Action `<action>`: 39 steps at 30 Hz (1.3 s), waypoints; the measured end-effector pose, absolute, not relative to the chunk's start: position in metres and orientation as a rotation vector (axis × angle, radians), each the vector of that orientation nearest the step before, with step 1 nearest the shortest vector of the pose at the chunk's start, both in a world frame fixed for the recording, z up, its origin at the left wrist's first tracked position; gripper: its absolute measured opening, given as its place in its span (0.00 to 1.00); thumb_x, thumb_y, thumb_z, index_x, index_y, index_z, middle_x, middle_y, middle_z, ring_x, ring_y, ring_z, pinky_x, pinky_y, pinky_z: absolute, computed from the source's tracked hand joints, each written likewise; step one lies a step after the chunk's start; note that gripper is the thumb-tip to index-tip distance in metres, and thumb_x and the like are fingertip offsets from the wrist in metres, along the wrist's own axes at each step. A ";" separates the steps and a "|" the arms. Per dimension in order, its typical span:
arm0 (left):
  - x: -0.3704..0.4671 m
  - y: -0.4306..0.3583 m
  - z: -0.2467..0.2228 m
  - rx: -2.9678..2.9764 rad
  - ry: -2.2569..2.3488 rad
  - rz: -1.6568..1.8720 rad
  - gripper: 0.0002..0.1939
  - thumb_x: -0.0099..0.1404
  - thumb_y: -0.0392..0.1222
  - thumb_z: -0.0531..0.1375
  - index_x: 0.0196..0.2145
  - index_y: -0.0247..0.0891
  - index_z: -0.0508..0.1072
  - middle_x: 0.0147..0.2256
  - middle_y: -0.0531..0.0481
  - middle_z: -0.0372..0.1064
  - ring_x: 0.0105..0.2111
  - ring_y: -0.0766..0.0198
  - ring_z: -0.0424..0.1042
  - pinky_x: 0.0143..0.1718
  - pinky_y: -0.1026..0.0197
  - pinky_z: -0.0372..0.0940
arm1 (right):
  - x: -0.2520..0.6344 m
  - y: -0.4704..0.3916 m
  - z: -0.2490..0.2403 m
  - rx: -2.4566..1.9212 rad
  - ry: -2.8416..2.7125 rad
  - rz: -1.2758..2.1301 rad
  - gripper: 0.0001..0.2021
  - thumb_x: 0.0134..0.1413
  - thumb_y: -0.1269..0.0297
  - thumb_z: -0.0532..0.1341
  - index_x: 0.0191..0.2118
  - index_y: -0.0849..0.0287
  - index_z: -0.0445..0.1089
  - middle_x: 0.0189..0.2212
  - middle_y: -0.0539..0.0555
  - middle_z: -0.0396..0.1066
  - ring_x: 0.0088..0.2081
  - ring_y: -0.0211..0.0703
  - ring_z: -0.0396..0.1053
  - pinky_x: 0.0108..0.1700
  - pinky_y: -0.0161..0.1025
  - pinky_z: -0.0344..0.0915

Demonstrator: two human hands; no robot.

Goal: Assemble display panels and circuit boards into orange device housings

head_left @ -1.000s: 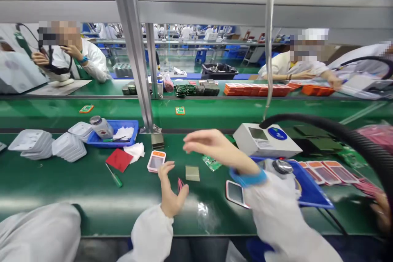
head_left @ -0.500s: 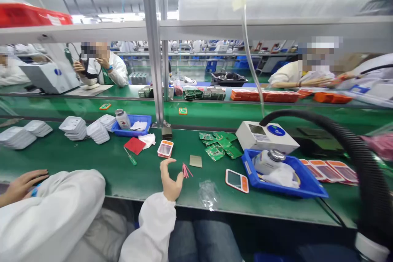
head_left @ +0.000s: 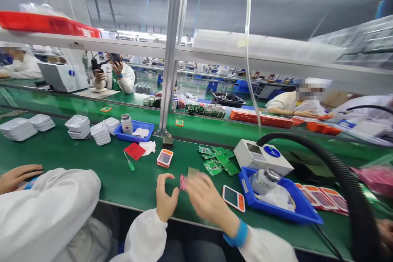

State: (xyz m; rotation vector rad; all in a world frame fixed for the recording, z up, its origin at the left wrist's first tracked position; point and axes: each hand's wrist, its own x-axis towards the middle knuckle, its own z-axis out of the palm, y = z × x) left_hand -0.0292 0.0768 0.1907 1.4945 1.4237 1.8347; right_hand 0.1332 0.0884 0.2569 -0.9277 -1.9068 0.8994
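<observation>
My left hand [head_left: 166, 198] rests near the bench's front edge, thumb and fingers apart in a curve with nothing visible between them. Just right of its thumb is a small bunch of thin pink strips [head_left: 182, 182]. My right hand [head_left: 207, 198], a blue band on its wrist, reaches in beside the strips. Motion smears its fingers, so whether they grip the strips cannot be seen. It partly covers a tan square plate [head_left: 192, 171]. Beyond my left hand lies a small stack of orange-and-white framed panels [head_left: 165, 158]. A similar device with a dark screen [head_left: 233, 198] lies right of my right hand.
Green circuit boards [head_left: 217, 159] lie ahead on the right, near a blue tray [head_left: 285, 213] with a bottle and wipes. A black hose [head_left: 331, 172] arches at right. A co-worker's sleeve [head_left: 61, 208] is close on my left. A metal post [head_left: 172, 49] stands ahead.
My right hand has come into view from the right, over the bench beside the pink strips. The clear plastic film there is now hidden. The camera view has tilted upward.
</observation>
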 end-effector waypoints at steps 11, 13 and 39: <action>-0.030 0.087 0.193 1.153 1.357 1.741 0.11 0.47 0.34 0.62 0.32 0.40 0.70 0.31 0.51 0.69 0.35 0.58 0.70 0.41 0.54 0.65 | 0.153 0.164 0.209 -1.373 -2.074 0.827 0.19 0.59 0.58 0.60 0.54 0.59 0.64 0.52 0.57 0.66 0.53 0.51 0.65 0.56 0.57 0.61; -0.026 0.090 0.194 1.074 1.313 1.713 0.12 0.47 0.34 0.62 0.33 0.40 0.69 0.31 0.51 0.69 0.35 0.59 0.70 0.42 0.55 0.65 | 0.157 0.166 0.204 -1.380 -2.047 0.854 0.19 0.59 0.58 0.60 0.53 0.59 0.65 0.51 0.57 0.67 0.52 0.50 0.66 0.55 0.56 0.62; 0.008 0.130 0.237 0.396 0.748 0.913 0.25 0.53 0.41 0.69 0.42 0.40 0.59 0.35 0.47 0.76 0.34 0.59 0.77 0.42 0.52 0.71 | 0.180 0.120 0.244 -1.090 -1.417 1.287 0.25 0.47 0.66 0.67 0.51 0.49 0.63 0.52 0.55 0.71 0.55 0.46 0.68 0.60 0.51 0.62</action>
